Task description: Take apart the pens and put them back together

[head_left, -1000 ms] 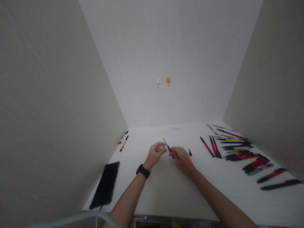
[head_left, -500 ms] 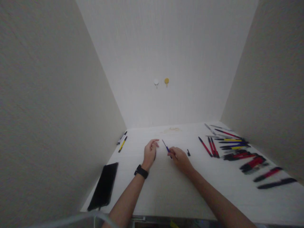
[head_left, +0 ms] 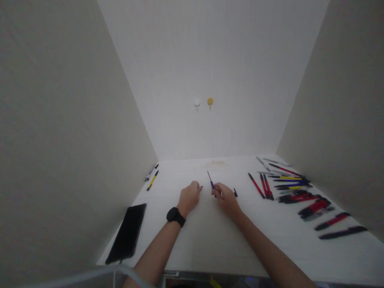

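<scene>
My right hand (head_left: 225,197) grips a slim purple pen (head_left: 213,186), pinched between thumb and fingers. A long thin dark rod, like a refill, juts from its far end toward the back wall. My left hand (head_left: 189,197), with a black watch on its wrist, is closed a short way to the left. A small dark tip shows at its fingers; what it belongs to is hidden. To the right of my right hand lies a short black pen part (head_left: 235,193), perhaps a cap, on the white table (head_left: 222,240).
Many red, black, yellow and blue pens (head_left: 291,182) lie along the right side. A yellow-and-black pen (head_left: 152,181) and a white-and-black one rest at the left edge. Nearer stands a flat black device (head_left: 127,234) with a cable. Walls enclose three sides; two hooks (head_left: 210,102) hang behind.
My left hand has turned and its fingers have closed, a small dark tip now showing at them. The pen in my right hand points more steeply away. The view has shifted slightly.
</scene>
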A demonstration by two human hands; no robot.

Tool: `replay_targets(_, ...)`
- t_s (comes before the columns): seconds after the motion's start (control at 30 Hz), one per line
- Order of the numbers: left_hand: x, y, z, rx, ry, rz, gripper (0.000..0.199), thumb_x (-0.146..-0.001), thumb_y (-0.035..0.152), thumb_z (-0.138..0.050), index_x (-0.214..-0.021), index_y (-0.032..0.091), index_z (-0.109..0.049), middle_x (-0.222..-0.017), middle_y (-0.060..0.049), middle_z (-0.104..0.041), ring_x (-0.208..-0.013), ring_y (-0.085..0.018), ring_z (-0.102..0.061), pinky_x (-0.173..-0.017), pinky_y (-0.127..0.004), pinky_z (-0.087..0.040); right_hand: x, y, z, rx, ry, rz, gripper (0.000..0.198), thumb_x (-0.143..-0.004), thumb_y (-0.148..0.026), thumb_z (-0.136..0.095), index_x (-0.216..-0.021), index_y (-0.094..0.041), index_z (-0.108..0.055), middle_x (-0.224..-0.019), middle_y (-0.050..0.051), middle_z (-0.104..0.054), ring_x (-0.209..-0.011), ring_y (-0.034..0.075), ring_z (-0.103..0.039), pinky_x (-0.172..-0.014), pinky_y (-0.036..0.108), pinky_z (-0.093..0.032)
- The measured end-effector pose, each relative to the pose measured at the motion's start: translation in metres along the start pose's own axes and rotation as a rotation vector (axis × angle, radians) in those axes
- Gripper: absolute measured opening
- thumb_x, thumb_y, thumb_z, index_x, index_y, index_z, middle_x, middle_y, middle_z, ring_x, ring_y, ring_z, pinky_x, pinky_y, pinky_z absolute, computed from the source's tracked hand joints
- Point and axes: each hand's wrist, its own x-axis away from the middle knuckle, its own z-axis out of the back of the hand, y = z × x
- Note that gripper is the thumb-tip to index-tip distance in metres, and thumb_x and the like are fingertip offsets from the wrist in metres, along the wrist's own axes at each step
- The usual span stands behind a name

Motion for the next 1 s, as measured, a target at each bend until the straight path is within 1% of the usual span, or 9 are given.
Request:
replay_targets(0.1, -0.005, 0.001, 0.001, 0.364, 0.152, 0.004, 0.018, -0.090, 0.034, -0.045, -0.089, 0.021, -0.057, -0.079, -0.004, -0.059, -0.071, -0.018, -0.052, -0.065, -0.027, -0.032, 0.000, 0.001, 0.000, 0.042, -0.004, 0.023, 0.009, -0.089, -0.023, -0.047, -0.087, -0.020, -0.055, -0.076, 0.002, -0.065, -0.072, 0.017, -0.055, -0.071, 0.029, -0.039)
replay_targets(0.17, -0.009, -0.001, 0.004, 0.613, 0.224, 0.018, 0.022, -0.089, 0.037, -0.046, -0.087, 0.019, -0.058, -0.077, -0.003, -0.058, -0.068, -0.016, -0.049, -0.064, -0.026, -0.034, 0.001, 0.003, -0.001, 0.084, -0.002, 0.030, 0.011, -0.089, -0.023, -0.047, -0.092, -0.019, -0.058, -0.079, 0.003, -0.066, -0.074, 0.018, -0.056, -0.075, 0.031, -0.039)
replay_targets(0.23, -0.014, -0.003, 0.006, 0.844, 0.247, 0.065, 0.028, -0.086, 0.044, -0.049, -0.085, 0.017, -0.057, -0.070, -0.001, -0.054, -0.059, -0.012, -0.044, -0.058, -0.024, -0.033, 0.001, 0.005, -0.002, 0.129, 0.001, 0.041, 0.015, -0.090, -0.024, -0.049, -0.099, -0.020, -0.060, -0.082, 0.004, -0.067, -0.077, 0.019, -0.057, -0.077, 0.032, -0.039)
replay_targets(0.27, -0.017, -0.005, 0.006, 0.948, 0.279, 0.105, 0.032, -0.084, 0.048, -0.052, -0.084, 0.017, -0.057, -0.067, 0.001, -0.052, -0.056, -0.011, -0.042, -0.055, -0.023, -0.032, 0.002, 0.005, -0.002, 0.150, -0.003, 0.050, 0.017, -0.090, -0.025, -0.050, -0.101, -0.020, -0.061, -0.083, 0.005, -0.067, -0.079, 0.020, -0.057, -0.078, 0.033, -0.039)
replay_targets(0.37, -0.021, -0.011, 0.003, 1.136, 0.319, 0.183, 0.037, -0.079, 0.053, -0.058, -0.079, 0.016, -0.055, -0.059, 0.003, -0.046, -0.053, -0.009, -0.039, -0.053, -0.021, -0.030, 0.002, 0.003, -0.002, 0.198, -0.048, 0.090, 0.019, -0.090, -0.027, -0.050, -0.103, -0.021, -0.064, -0.084, 0.007, -0.066, -0.081, 0.021, -0.056, -0.078, 0.034, -0.039)
replay_targets(0.47, -0.023, -0.016, -0.001, 1.212, 0.339, 0.194, 0.039, -0.079, 0.054, -0.058, -0.078, 0.015, -0.056, -0.059, 0.004, -0.044, -0.053, -0.008, -0.038, -0.052, -0.021, -0.029, 0.002, 0.000, -0.001, 0.218, -0.089, 0.128, 0.020, -0.092, -0.027, -0.049, -0.103, -0.021, -0.064, -0.083, 0.007, -0.065, -0.080, 0.021, -0.056, -0.076, 0.034, -0.039)
replay_targets(0.57, -0.023, -0.018, -0.002, 1.246, 0.367, 0.215, 0.041, -0.079, 0.056, -0.059, -0.077, 0.015, -0.057, -0.059, 0.004, -0.044, -0.051, -0.007, -0.036, -0.051, -0.021, -0.027, 0.002, -0.001, -0.001, 0.229, -0.101, 0.147, 0.021, -0.092, -0.028, -0.048, -0.102, -0.020, -0.064, -0.082, 0.007, -0.066, -0.080, 0.021, -0.056, -0.075, 0.033, -0.039)
replay_targets(0.67, -0.023, -0.018, -0.002, 1.264, 0.365, 0.244, 0.044, -0.078, 0.058, -0.058, -0.078, 0.015, -0.058, -0.058, 0.004, -0.045, -0.051, -0.007, -0.036, -0.050, -0.021, -0.026, 0.002, -0.001, -0.001, 0.252, -0.125, 0.159, 0.021, -0.092, -0.028, -0.047, -0.101, -0.019, -0.064, -0.081, 0.007, -0.066, -0.079, 0.021, -0.056, -0.075, 0.033, -0.038)
replay_targets(1.0, -0.023, -0.015, -0.003, 1.227, 0.344, 0.192, 0.039, -0.081, 0.054, -0.057, -0.077, 0.015, -0.058, -0.059, 0.003, -0.046, -0.050, -0.007, -0.035, -0.049, -0.023, -0.024, 0.002, 0.000, -0.004, 0.289, -0.152, 0.148, 0.020, -0.092, -0.027, -0.049, -0.102, -0.020, -0.065, -0.081, 0.007, -0.065, -0.079, 0.021, -0.055, -0.074, 0.033, -0.038)
